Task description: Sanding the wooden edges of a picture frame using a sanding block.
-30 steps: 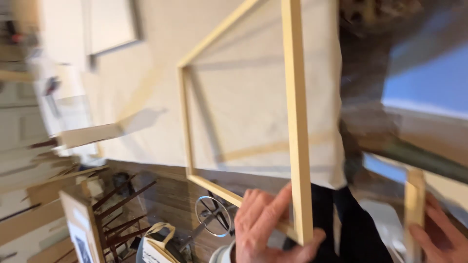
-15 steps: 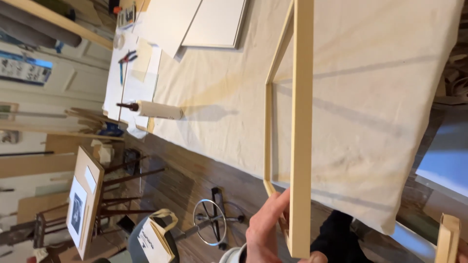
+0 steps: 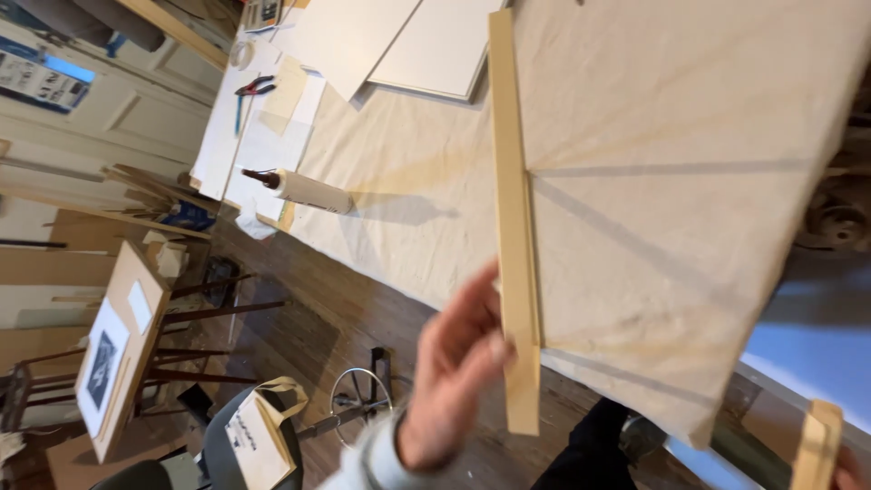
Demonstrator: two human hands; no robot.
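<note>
My left hand grips the lower end of a pale wooden frame, fingers wrapped round its near rail. I see the frame almost edge-on, standing up over the cloth-covered table. At the bottom right corner only a sliver of my right hand shows, against the end of a second wooden bar; its grip is hidden.
A white glue bottle lies on the cloth near the table edge. White boards, red-handled pliers and a tape roll sit at the far end. On the wooden floor stand an easel with a picture, a paper bag and a stool base.
The frame has turned from showing its open rectangle to nearly edge-on. The view has swung down over the table, and my left hand has slid lower on the rail.
</note>
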